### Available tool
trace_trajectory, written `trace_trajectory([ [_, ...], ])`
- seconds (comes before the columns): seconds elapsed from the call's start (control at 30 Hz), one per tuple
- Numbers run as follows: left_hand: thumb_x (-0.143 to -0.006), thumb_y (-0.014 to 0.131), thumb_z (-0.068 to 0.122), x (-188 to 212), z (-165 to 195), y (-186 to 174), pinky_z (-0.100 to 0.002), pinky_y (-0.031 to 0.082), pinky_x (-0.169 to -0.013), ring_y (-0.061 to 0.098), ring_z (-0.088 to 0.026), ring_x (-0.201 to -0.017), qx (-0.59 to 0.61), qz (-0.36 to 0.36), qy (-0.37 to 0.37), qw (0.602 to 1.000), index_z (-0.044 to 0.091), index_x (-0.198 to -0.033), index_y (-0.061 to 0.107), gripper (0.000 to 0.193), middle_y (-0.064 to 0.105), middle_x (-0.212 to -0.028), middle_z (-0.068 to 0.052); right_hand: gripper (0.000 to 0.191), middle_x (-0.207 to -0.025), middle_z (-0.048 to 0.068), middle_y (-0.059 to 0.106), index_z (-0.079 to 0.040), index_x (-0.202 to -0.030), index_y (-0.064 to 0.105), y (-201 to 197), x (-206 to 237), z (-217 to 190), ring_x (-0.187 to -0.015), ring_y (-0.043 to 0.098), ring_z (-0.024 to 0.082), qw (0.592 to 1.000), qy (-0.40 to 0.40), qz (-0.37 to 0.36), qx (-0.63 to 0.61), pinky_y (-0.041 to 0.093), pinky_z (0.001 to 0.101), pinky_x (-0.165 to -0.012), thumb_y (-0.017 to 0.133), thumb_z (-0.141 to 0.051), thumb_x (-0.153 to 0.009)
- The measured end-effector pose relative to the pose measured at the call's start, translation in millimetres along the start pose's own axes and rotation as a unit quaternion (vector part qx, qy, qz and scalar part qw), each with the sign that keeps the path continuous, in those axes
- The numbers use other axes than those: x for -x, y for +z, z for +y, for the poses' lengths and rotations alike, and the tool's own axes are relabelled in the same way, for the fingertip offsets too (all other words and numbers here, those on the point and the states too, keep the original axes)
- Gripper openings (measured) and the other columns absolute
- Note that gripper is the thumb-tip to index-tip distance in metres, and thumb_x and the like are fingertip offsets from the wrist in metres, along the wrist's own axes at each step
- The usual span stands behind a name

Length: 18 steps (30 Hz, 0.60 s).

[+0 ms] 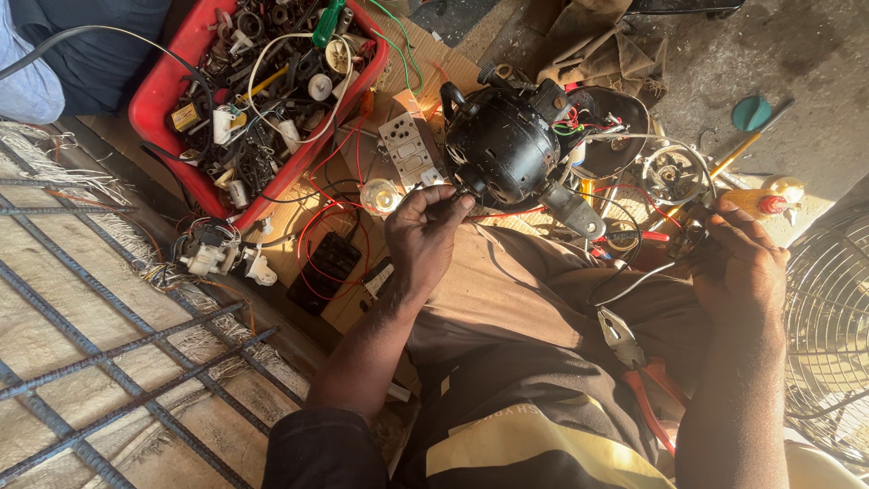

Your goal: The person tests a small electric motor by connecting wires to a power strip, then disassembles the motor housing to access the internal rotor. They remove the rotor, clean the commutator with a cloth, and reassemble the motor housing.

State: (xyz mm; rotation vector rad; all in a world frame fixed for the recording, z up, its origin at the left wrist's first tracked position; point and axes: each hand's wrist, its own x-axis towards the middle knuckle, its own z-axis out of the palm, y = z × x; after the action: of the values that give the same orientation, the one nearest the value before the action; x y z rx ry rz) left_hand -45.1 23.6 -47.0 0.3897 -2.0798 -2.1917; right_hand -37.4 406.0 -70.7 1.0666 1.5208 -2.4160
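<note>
Fingers (441, 206) of the left hand (422, 237) curl nearly closed around thin wires at the lower edge of a black motor (503, 145), pinching them between thumb and fingertips. The right hand (738, 263) is closed around a small dark part with a black cable (634, 286) trailing from it across the lap; what exactly that part is, I cannot tell. The motor sits on the person's knees between the two hands, nearer the left one: a rounded, matt black metal housing, dusty, with vent slots, a grey bracket (577, 210) at its lower right and red, green and white wires (576, 120) bunched at its back. Pliers (638, 371) with steel jaws and red handles lie on the brown trousers (534, 299) just below the right hand. A yellow-handled screwdriver (749, 201) with a red tip lies beyond that hand, beside a wire fan guard (828, 308). Left of the motor, on cardboard (453, 63), lie a clear glass bulb (379, 196), a pale switch plate (406, 149) and loops of red wire (312, 237). Farther off stands a red plastic tub (167, 81) full of tangled cables, plugs and metal parts, and rusty steel bars (109, 353) cross woven matting (54, 299) at the left.
</note>
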Motion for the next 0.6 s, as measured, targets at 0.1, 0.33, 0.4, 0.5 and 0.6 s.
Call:
trace_trajectory([
  [0.1,-0.095,0.078,0.014,0.7,0.8,-0.7,-0.019,0.051,-0.065,0.06,-0.004,-0.074,-0.089,0.011,-0.004,0.996,-0.001,-0.103,0.074,0.018,0.069,-0.083,-0.002,0.033,-0.126,0.016,0.069,0.003,-0.138,0.059,0.8,0.7,0.3,-0.106,0.069,0.022,0.999,-0.006,-0.026,-0.027,0.058,0.0368,-0.089,0.058,-0.001,-0.106],
  [0.33,-0.098,0.072,0.033,-11.8,5.1,-4.0,-0.023,0.038,-0.048,0.054,-0.009,-0.061,0.151,0.024,-0.284,0.946,-0.001,-0.093,0.071,0.035,0.068,-0.081,-0.007,0.03,-0.124,0.018,0.066,0.004,-0.137,0.057,3.7,4.5,-0.6,-0.107,0.069,0.027,0.998,-0.012,-0.047,-0.037,0.059,0.0455,-0.085,0.053,0.0,-0.108],
  [0.4,-0.096,0.071,0.034,-13.5,8.3,-3.8,-0.023,0.038,-0.048,0.054,-0.009,-0.061,0.205,0.033,-0.341,0.917,0.001,-0.096,0.067,0.033,0.07,-0.086,-0.007,0.03,-0.124,0.018,0.066,0.004,-0.138,0.057,3.3,4.2,0.0,-0.106,0.07,0.028,0.998,-0.017,-0.046,-0.037,0.06,0.0464,-0.084,0.053,0.0,-0.108],
  [0.5,-0.095,0.071,0.035,-13.6,13.7,-4.6,-0.022,0.038,-0.049,0.056,-0.009,-0.062,0.247,0.032,-0.383,0.89,0.003,-0.102,0.065,0.033,0.07,-0.09,-0.007,0.03,-0.125,0.019,0.066,0.005,-0.138,0.057,2.3,3.7,1.0,-0.106,0.071,0.028,0.998,-0.015,-0.052,-0.041,0.06,0.0468,-0.085,0.052,0.001,-0.108],
  [0.6,-0.091,0.072,0.032,-13.3,14.6,-5.3,-0.022,0.038,-0.048,0.057,-0.01,-0.062,0.256,0.033,-0.398,0.88,0.008,-0.106,0.067,0.029,0.069,-0.089,-0.005,0.029,-0.124,0.018,0.065,0.005,-0.137,0.057,1.8,4.1,1.2,-0.107,0.07,0.029,0.997,-0.02,-0.056,-0.039,0.061,0.0485,-0.086,0.052,0.001,-0.109],
])
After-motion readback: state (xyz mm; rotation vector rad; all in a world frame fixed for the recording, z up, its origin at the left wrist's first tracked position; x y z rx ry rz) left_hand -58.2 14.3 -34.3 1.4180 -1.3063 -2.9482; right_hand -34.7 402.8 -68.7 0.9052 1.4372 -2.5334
